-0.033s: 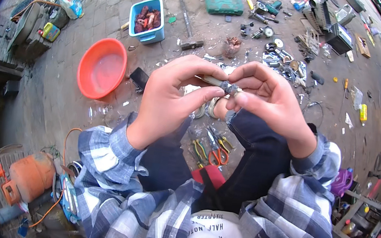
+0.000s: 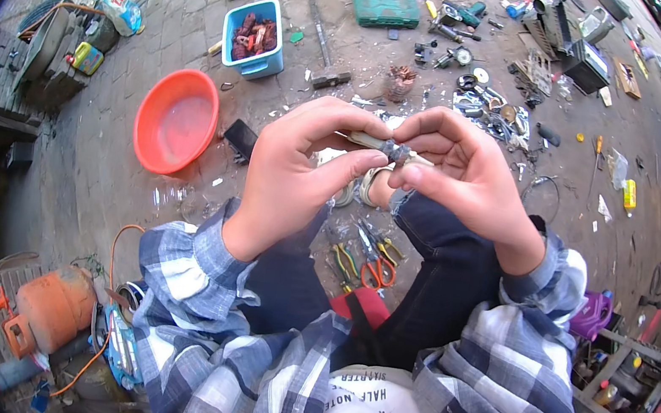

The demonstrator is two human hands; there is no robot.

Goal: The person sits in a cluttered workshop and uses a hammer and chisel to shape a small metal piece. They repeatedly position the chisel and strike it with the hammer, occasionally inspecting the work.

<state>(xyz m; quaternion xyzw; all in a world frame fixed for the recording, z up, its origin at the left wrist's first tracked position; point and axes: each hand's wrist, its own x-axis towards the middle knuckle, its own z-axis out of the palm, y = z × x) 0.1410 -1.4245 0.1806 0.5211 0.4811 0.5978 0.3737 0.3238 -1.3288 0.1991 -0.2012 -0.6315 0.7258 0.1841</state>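
Between my two hands, above my knees, is a small rod-shaped part with a pale end and a dark grey, bumpy middle; its exact kind is too small to tell. My left hand pinches its pale end between thumb and fingers. At the other end, the thumb and curled fingers of my right hand close on a light tip. Fingers hide some of the part. On the ground between my legs lie pliers with yellow-green handles and an orange-handled cutting tool.
An orange-red basin stands at left, near a blue bin of reddish-brown metal pieces. Beyond my hands lie a sledgehammer, a green case and scattered metal parts. An orange gas cylinder is at lower left.
Both hands keep the same hold on the small part. The whole view has shifted very slightly.
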